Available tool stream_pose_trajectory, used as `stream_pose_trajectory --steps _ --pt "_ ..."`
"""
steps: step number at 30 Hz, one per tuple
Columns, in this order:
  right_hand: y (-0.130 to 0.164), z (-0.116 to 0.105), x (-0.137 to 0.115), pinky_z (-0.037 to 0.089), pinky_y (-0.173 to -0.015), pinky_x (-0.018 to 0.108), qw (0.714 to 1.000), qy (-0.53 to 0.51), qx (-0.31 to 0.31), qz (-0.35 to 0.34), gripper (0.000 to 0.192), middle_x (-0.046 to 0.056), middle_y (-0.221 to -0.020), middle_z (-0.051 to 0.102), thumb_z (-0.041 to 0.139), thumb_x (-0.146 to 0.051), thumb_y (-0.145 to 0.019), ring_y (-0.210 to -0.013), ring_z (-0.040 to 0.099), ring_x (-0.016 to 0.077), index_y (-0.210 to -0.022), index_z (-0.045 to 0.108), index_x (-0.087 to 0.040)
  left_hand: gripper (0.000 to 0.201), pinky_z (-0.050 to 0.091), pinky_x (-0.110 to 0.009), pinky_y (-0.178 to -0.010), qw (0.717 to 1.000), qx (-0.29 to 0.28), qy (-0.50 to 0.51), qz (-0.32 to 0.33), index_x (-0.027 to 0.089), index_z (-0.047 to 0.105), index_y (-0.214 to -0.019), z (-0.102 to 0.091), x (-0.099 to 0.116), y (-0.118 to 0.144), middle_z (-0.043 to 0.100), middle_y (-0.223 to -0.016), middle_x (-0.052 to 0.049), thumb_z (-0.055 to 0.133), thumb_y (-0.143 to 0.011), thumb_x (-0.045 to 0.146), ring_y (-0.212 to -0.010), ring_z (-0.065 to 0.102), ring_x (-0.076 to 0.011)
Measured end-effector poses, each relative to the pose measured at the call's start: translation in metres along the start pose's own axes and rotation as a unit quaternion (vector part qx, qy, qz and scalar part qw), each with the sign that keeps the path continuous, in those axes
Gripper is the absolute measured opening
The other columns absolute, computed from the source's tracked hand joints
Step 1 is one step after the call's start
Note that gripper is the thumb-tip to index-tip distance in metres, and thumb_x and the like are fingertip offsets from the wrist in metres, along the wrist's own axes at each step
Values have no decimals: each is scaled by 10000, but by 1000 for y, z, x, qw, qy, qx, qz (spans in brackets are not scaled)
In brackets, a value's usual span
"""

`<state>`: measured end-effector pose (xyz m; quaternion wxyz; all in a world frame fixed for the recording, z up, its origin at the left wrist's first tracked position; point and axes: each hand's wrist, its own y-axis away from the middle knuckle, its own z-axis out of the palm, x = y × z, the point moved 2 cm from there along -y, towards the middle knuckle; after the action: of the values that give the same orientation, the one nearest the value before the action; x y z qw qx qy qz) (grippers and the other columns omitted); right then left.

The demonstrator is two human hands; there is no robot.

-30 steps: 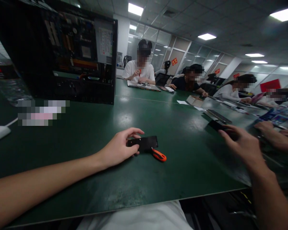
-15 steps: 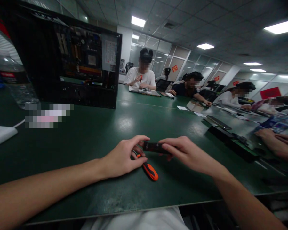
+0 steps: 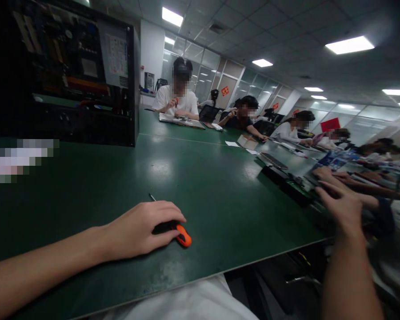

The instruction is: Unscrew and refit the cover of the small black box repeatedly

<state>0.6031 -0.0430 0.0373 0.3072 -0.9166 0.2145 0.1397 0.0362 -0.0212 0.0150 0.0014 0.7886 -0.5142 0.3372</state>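
My left hand (image 3: 143, 229) rests on the green table with its fingers curled over a screwdriver (image 3: 184, 238). The orange end of the handle sticks out past the thumb, and the thin metal shaft shows behind the knuckles. My right hand (image 3: 345, 206) is stretched out far to the right, close to a dark box-like part with a green board (image 3: 296, 190). It is blurred, and I cannot make out whether anything is between its fingers.
An open computer case (image 3: 120, 120) stands at the left back of the table (image 3: 200, 191). A co-worker's hand (image 3: 325, 172) is just beyond my right hand. A small cardboard box (image 3: 247, 142) and papers lie farther back. Several people sit around the table.
My right hand has moved far right, away from my left, and the dark piece it held no longer shows. My left hand has settled over the screwdriver. The view has turned right.
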Motion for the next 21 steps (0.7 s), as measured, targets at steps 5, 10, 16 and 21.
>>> stream_pose_trajectory --steps 5,10,16,21 --pt "2 12 -7 490 -761 408 998 10 -41 52 392 133 -867 719 655 -514 -761 -816 664 302 -988 759 -211 227 526 -300 -937 1000 -10 -4 2 207 693 -1181 1 0 0 725 -1150 -71 591 -981 240 -1044 687 -200" --pt "2 20 -11 477 -744 401 997 23 -69 32 391 101 -756 694 601 -495 -799 -748 646 288 -1005 764 -206 231 535 -300 -935 1000 -6 1 8 206 708 -1174 1 1 0 727 -1148 -83 590 -977 234 -1038 690 -205" --pt "-3 19 -9 458 -778 425 994 74 -77 -1 351 131 -818 705 625 -475 -769 -774 636 311 -949 768 -209 208 526 -290 -939 1000 -14 -3 7 190 713 -1137 1 2 0 719 -1147 -78 586 -977 225 -1043 685 -201" --pt "-8 14 -13 463 -733 406 987 102 -120 -19 348 109 -717 683 622 -500 -793 -704 644 303 -922 775 -215 205 521 -289 -942 1000 -14 -4 10 194 708 -1134 1 2 0 716 -1148 -72 573 -982 219 -1048 682 -197"
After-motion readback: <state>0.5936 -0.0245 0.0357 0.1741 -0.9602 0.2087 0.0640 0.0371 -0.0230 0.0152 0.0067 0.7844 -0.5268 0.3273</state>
